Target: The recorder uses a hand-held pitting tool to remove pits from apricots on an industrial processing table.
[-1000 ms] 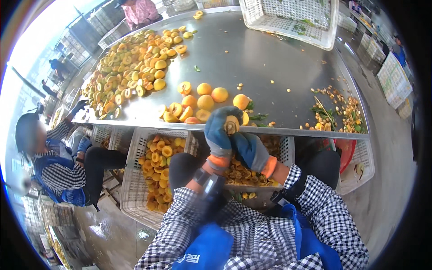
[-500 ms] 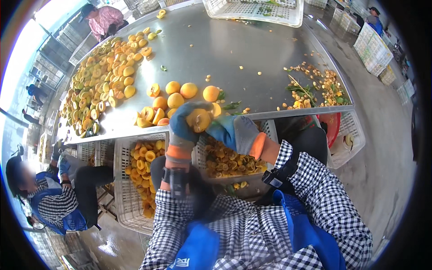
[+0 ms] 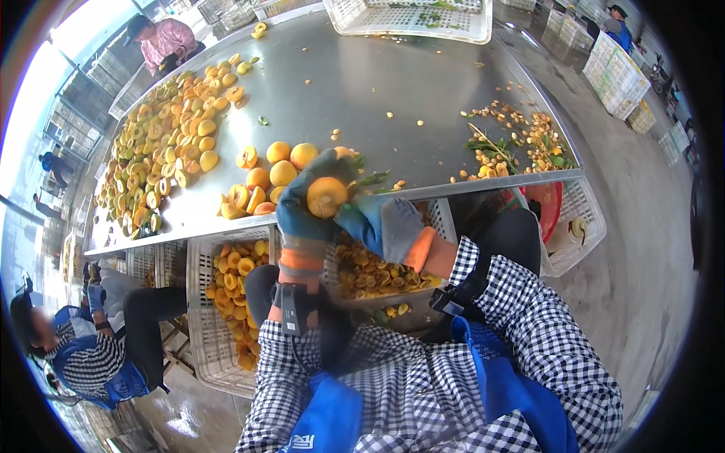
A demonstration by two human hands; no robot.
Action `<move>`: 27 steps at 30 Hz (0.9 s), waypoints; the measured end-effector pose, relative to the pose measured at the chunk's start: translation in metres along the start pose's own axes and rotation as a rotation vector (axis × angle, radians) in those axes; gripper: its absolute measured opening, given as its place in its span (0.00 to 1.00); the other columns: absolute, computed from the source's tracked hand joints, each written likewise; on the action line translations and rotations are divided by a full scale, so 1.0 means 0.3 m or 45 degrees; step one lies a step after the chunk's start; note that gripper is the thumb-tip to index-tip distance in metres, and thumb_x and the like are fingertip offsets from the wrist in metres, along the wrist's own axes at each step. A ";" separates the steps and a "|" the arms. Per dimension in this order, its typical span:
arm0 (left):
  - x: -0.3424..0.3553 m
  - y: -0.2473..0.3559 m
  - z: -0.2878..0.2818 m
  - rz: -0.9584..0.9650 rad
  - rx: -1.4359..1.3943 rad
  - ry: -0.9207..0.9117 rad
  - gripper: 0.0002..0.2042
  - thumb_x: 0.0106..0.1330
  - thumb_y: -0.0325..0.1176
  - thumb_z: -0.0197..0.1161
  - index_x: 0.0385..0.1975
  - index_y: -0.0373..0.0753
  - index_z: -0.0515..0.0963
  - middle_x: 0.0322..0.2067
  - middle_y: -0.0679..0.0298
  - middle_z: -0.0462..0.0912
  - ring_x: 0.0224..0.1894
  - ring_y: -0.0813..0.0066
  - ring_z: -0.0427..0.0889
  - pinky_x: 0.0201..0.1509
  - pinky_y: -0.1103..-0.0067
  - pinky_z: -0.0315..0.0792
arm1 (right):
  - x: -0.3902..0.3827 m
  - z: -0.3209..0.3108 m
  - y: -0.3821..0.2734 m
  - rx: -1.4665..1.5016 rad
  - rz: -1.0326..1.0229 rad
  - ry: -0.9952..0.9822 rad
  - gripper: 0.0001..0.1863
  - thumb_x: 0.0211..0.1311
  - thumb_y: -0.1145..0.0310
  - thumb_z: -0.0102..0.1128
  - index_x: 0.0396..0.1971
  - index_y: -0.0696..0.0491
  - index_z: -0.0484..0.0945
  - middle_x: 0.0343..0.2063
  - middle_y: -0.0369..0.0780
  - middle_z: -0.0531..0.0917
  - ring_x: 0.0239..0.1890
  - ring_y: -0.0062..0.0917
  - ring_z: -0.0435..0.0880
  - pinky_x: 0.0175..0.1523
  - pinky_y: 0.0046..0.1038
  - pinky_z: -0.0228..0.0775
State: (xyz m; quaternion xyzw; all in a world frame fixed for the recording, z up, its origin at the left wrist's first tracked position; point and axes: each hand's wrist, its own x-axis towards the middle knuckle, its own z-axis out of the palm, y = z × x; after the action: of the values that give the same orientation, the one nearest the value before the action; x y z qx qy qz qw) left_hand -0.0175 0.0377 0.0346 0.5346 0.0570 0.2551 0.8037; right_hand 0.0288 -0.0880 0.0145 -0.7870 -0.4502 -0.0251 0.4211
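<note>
My left hand (image 3: 300,208), in a blue-grey glove with orange cuff, is closed round an apricot (image 3: 326,195) above the front edge of the steel table (image 3: 362,98). My right hand (image 3: 385,226), gloved alike, has its fingers curled at the fruit's lower right; what they hold is hidden. A small group of apricots (image 3: 281,173), whole and halved, lies just behind my hands. Under the table edge are a white crate (image 3: 199,317) of apricot halves (image 3: 236,279) and another container of darker pieces (image 3: 370,268).
A heap of halves (image 3: 158,143) covers the left tabletop; pits and leaves (image 3: 529,143) lie right. A white crate (image 3: 408,23) rests at the back. Co-workers sit left (image 3: 98,362) and across (image 3: 166,49); another person (image 3: 619,30) is far right. A red basin (image 3: 544,208) is under the table.
The view has shifted, so the scene sits higher and further left. The fruit in my left hand showed a paler face with a dark centre earlier; now its orange skin faces up.
</note>
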 end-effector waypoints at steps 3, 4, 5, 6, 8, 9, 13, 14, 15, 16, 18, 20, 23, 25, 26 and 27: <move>0.011 -0.044 -0.042 0.066 0.492 -0.081 0.12 0.52 0.23 0.54 0.38 0.32 0.72 0.37 0.57 0.75 0.39 0.72 0.75 0.44 0.79 0.70 | -0.002 0.002 0.001 0.059 -0.046 0.050 0.20 0.57 0.51 0.45 0.29 0.55 0.74 0.20 0.48 0.76 0.24 0.42 0.75 0.28 0.38 0.66; 0.007 -0.032 -0.030 0.062 0.491 -0.085 0.12 0.52 0.23 0.54 0.38 0.32 0.72 0.37 0.57 0.75 0.39 0.72 0.75 0.44 0.79 0.70 | -0.006 0.000 -0.001 0.051 -0.021 0.041 0.20 0.57 0.52 0.45 0.29 0.55 0.73 0.20 0.48 0.76 0.24 0.43 0.75 0.28 0.38 0.66; 0.003 -0.025 -0.022 -0.132 0.018 -0.052 0.11 0.54 0.25 0.52 0.37 0.32 0.72 0.37 0.57 0.75 0.40 0.71 0.75 0.44 0.79 0.70 | -0.010 0.001 -0.001 0.045 0.004 0.031 0.20 0.57 0.52 0.45 0.30 0.55 0.73 0.20 0.48 0.76 0.24 0.43 0.75 0.28 0.38 0.66; 0.002 -0.018 -0.016 -0.318 -0.455 -0.018 0.11 0.55 0.28 0.50 0.36 0.32 0.73 0.37 0.57 0.75 0.40 0.70 0.74 0.45 0.78 0.70 | -0.008 0.002 0.000 0.044 0.004 0.033 0.20 0.57 0.52 0.45 0.30 0.55 0.73 0.20 0.48 0.76 0.24 0.43 0.75 0.28 0.38 0.66; -0.004 -0.022 -0.001 -0.198 -0.313 0.065 0.12 0.55 0.31 0.50 0.34 0.32 0.73 0.35 0.56 0.76 0.38 0.66 0.75 0.44 0.76 0.70 | -0.008 0.013 0.007 0.125 -0.103 0.133 0.20 0.58 0.52 0.43 0.30 0.56 0.73 0.20 0.48 0.76 0.24 0.43 0.75 0.28 0.38 0.66; -0.005 -0.025 0.004 -0.076 -0.172 0.147 0.13 0.55 0.35 0.51 0.32 0.31 0.73 0.32 0.54 0.76 0.36 0.62 0.76 0.44 0.73 0.70 | -0.006 0.018 0.010 0.123 -0.103 0.133 0.20 0.58 0.52 0.43 0.30 0.56 0.73 0.20 0.48 0.76 0.24 0.43 0.75 0.28 0.38 0.66; -0.005 -0.034 0.000 -0.061 -0.252 0.176 0.13 0.54 0.36 0.51 0.33 0.32 0.73 0.32 0.55 0.76 0.36 0.63 0.76 0.43 0.72 0.71 | -0.006 0.029 -0.001 0.146 -0.053 0.025 0.20 0.59 0.53 0.41 0.30 0.56 0.73 0.22 0.49 0.76 0.26 0.43 0.75 0.30 0.37 0.66; -0.010 -0.031 0.005 -0.044 -0.276 0.156 0.13 0.54 0.36 0.52 0.33 0.32 0.73 0.32 0.56 0.76 0.36 0.63 0.76 0.43 0.72 0.71 | -0.005 0.030 -0.005 0.177 -0.048 -0.046 0.20 0.59 0.54 0.41 0.30 0.56 0.73 0.23 0.49 0.76 0.27 0.43 0.75 0.30 0.37 0.66; -0.013 -0.028 0.011 -0.026 -0.299 0.135 0.13 0.54 0.36 0.52 0.33 0.33 0.73 0.32 0.56 0.76 0.36 0.63 0.76 0.43 0.71 0.71 | -0.002 0.036 -0.003 0.179 -0.049 -0.048 0.20 0.59 0.54 0.41 0.30 0.56 0.73 0.23 0.49 0.76 0.27 0.43 0.75 0.30 0.37 0.66; -0.014 -0.029 0.016 -0.028 -0.299 0.133 0.13 0.54 0.36 0.52 0.33 0.33 0.73 0.32 0.56 0.76 0.36 0.63 0.76 0.43 0.71 0.71 | -0.002 0.041 0.004 0.189 -0.053 -0.099 0.15 0.60 0.59 0.42 0.30 0.55 0.72 0.23 0.47 0.75 0.27 0.41 0.74 0.31 0.34 0.66; -0.019 -0.027 0.020 -0.003 -0.406 0.108 0.12 0.59 0.33 0.46 0.33 0.32 0.72 0.34 0.57 0.75 0.37 0.66 0.75 0.44 0.73 0.71 | 0.005 0.041 0.003 0.202 -0.061 -0.152 0.09 0.60 0.65 0.43 0.30 0.55 0.71 0.24 0.46 0.74 0.28 0.39 0.74 0.32 0.30 0.66; -0.029 -0.015 0.020 0.036 -0.322 0.155 0.12 0.59 0.34 0.46 0.34 0.32 0.71 0.34 0.56 0.75 0.36 0.66 0.75 0.43 0.74 0.71 | 0.022 0.025 -0.015 0.434 -0.022 -0.191 0.11 0.60 0.64 0.44 0.31 0.57 0.71 0.25 0.43 0.76 0.29 0.30 0.75 0.33 0.27 0.66; -0.013 -0.044 -0.006 0.063 -0.381 0.054 0.13 0.61 0.35 0.44 0.35 0.31 0.70 0.33 0.56 0.75 0.36 0.66 0.75 0.42 0.75 0.72 | 0.012 0.060 0.003 0.713 0.079 -0.191 0.14 0.61 0.62 0.45 0.32 0.59 0.71 0.26 0.40 0.77 0.29 0.19 0.72 0.34 0.25 0.65; -0.014 -0.025 -0.008 0.077 -0.142 -0.053 0.15 0.62 0.37 0.41 0.35 0.31 0.70 0.33 0.57 0.75 0.36 0.69 0.75 0.41 0.77 0.71 | 0.015 0.073 0.009 0.877 0.153 -0.216 0.15 0.61 0.61 0.45 0.33 0.60 0.71 0.27 0.37 0.76 0.30 0.16 0.70 0.34 0.23 0.65; -0.003 -0.030 -0.032 0.239 0.303 -0.169 0.14 0.61 0.35 0.43 0.35 0.30 0.70 0.33 0.58 0.75 0.34 0.71 0.75 0.40 0.79 0.70 | 0.010 0.072 0.011 1.048 0.280 -0.261 0.16 0.61 0.61 0.45 0.33 0.60 0.71 0.27 0.35 0.76 0.30 0.13 0.68 0.34 0.22 0.64; 0.011 -0.027 -0.047 0.508 0.718 -0.231 0.13 0.61 0.34 0.44 0.33 0.30 0.71 0.31 0.59 0.76 0.32 0.73 0.75 0.38 0.81 0.69 | 0.013 0.055 0.009 1.026 0.248 -0.248 0.16 0.61 0.61 0.45 0.33 0.60 0.71 0.27 0.35 0.76 0.30 0.13 0.68 0.34 0.22 0.64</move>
State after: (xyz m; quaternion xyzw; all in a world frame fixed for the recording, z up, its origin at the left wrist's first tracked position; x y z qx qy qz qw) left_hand -0.0169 0.0487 0.0220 0.7564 -0.0520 0.3328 0.5607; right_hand 0.0275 -0.0747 0.0040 -0.5971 -0.3854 0.2670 0.6508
